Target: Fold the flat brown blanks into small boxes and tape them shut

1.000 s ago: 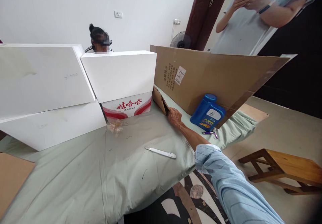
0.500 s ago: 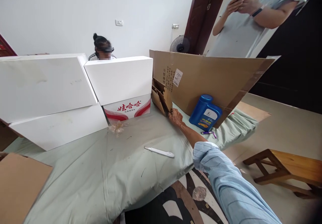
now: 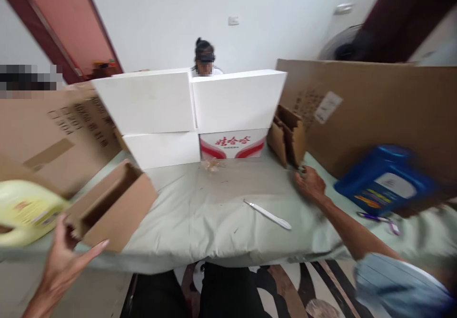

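Observation:
My left hand [image 3: 67, 258] is at the near left end of a small open-topped cardboard box [image 3: 117, 218]. Its thumb and fingers are spread, some fingertips hidden at the box's edge. Over on the right, my right hand [image 3: 311, 183] has its fingers curled just below folded cardboard pieces [image 3: 289, 137]. Something small shows at its fingertips, too blurred to name. A white-handled craft knife [image 3: 269, 216] lies on the green cloth [image 3: 200, 213] between my hands. Crumpled clear plastic [image 3: 213, 164] lies farther back.
White boxes [image 3: 150, 104] are stacked in the middle above a red-and-white printed carton [image 3: 233, 145]. Big cardboard panels [image 3: 371, 108] stand at both sides. A blue bottle [image 3: 387, 180] and a purple pen [image 3: 378, 218] are right, a yellow jug [image 3: 26, 213] left. A person [image 3: 205, 61] sits behind.
The view has swung left. My left hand has come into view by the small cardboard box. My right hand stays near the folded cardboard, slightly below it.

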`<action>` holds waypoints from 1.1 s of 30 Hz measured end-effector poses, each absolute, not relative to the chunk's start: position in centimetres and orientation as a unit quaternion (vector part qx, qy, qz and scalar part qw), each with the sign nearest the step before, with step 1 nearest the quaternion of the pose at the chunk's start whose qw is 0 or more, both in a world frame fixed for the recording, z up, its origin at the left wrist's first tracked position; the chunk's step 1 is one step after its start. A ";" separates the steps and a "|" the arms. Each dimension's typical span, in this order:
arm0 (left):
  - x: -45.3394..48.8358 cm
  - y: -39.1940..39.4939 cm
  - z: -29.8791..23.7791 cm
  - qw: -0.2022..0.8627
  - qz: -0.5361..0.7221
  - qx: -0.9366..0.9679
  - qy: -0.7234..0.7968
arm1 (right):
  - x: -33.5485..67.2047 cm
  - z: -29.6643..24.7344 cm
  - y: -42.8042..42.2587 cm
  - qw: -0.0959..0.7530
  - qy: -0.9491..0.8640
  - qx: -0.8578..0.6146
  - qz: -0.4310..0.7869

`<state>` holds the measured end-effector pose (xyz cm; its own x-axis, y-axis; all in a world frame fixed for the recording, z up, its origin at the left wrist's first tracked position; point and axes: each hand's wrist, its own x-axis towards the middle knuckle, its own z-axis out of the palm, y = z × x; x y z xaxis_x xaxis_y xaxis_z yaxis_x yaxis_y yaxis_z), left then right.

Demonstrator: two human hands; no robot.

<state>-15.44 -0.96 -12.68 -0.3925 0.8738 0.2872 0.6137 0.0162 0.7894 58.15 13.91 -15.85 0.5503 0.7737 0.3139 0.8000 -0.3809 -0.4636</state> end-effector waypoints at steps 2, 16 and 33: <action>-15.6 -2.6 -13.1 0.198 0.479 0.494 0.699 | 57.1 -16.0 13.6 0.308 -0.491 -0.815 -0.018; -9.1 -3.8 -13.1 0.274 0.421 0.682 0.532 | 37.0 -12.4 8.3 0.319 -0.809 -0.472 0.145; -7.7 -2.7 -10.2 0.615 0.455 0.369 0.527 | 32.5 -11.2 -1.4 0.270 -0.892 -0.287 0.222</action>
<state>-7.72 -2.74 -10.25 0.0298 0.9491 -0.3135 -0.1708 0.3138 0.9340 32.51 -1.39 -11.22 -0.6893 0.6321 0.3540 0.3926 0.7365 -0.5508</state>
